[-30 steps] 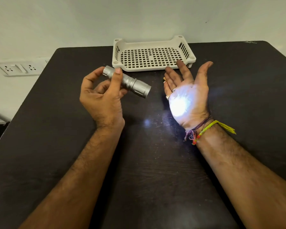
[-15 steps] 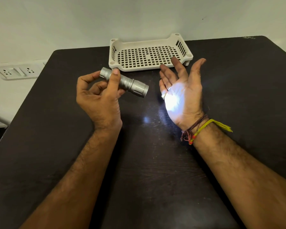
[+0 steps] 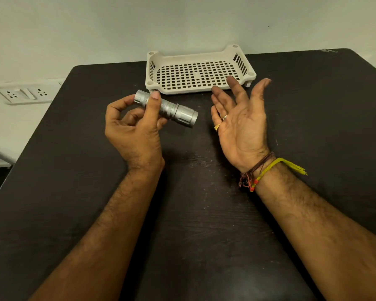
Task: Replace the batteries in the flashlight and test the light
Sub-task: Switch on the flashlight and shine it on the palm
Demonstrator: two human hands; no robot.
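A short silver flashlight [image 3: 172, 109] is held in my left hand [image 3: 135, 129], thumb across its knurled body and forefinger at the tail cap. Its head points right toward my right hand [image 3: 240, 124], which is open, palm facing the lens, fingers spread, a ring on one finger. No light spot shows on the palm or on the dark table [image 3: 204, 213]. No loose batteries are in view.
A white perforated plastic tray [image 3: 199, 89] stands at the table's far edge, just beyond my right fingertips, with nothing in it. A wall socket plate [image 3: 24, 94] is on the left, off the table. Thread bracelets circle my right wrist.
The bright light spot on my right palm and its glint on the table have gone out. Both hands hold nearly the same pose.
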